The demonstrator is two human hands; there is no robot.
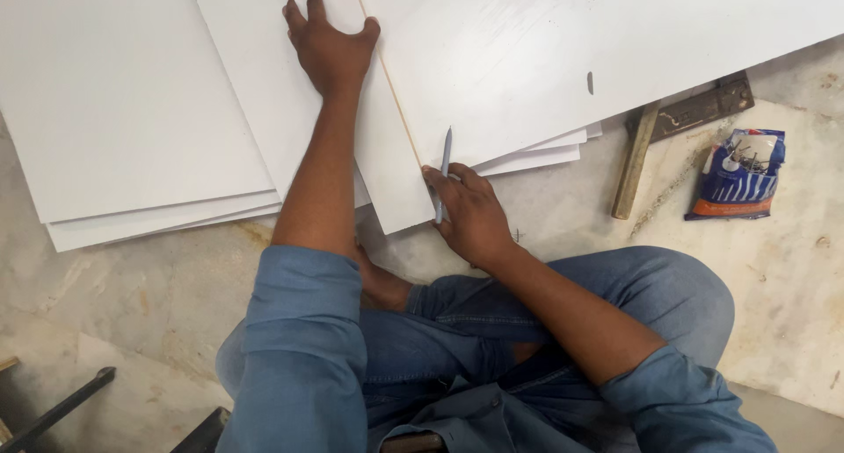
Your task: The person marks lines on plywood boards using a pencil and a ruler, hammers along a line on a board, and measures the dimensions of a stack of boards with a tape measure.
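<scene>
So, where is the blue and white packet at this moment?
In the head view, the blue and white packet lies on the stone floor at the far right, just right of the try square and beyond the person's right knee.

The floor (791, 268) is pale stone with brown marks. White boards (132, 92) lie flat on it in loose piles, from the far left edge to the far right corner. A try square (651, 136) lies just beside the boards. Near it lies a small blue and white packet (738, 173).
</scene>
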